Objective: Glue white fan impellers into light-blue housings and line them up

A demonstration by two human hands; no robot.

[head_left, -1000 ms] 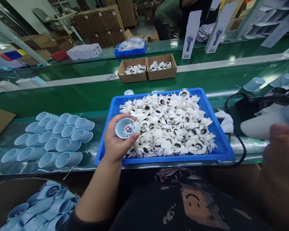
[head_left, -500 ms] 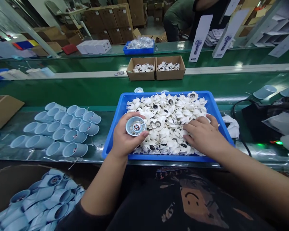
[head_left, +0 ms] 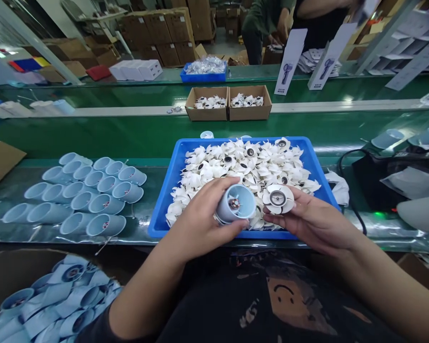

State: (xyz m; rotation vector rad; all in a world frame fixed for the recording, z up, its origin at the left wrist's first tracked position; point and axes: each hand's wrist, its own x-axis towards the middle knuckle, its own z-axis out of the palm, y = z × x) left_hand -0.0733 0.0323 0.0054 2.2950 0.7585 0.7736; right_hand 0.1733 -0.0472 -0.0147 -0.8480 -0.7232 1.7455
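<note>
My left hand (head_left: pixel 203 216) grips a pale blue plastic cup-shaped housing (head_left: pixel 236 205), its open end tilted up and a small red-and-black part showing inside. My right hand (head_left: pixel 316 223) holds a white bladed fan rotor (head_left: pixel 278 199) by its edge, close beside the housing but apart from it. Both hands are above the front of a blue plastic tray (head_left: pixel 164 209). The tray is heaped with a pile of similar white rotors (head_left: pixel 245 171), and the hands hide its front part.
Rows of blue housings (head_left: pixel 82 197) lie on the green belt to the left, with more in a cardboard box (head_left: pixel 28 281) at lower left. Two small cardboard boxes of rotors (head_left: pixel 229 104) stand beyond the tray. A black device with a cable (head_left: pixel 375 183) sits at right. A person (head_left: pixel 318 19) works at the back.
My right hand has lifted a white rotor out of the tray and brought it next to the housing. My left hand has turned the housing, tilting its open end up.
</note>
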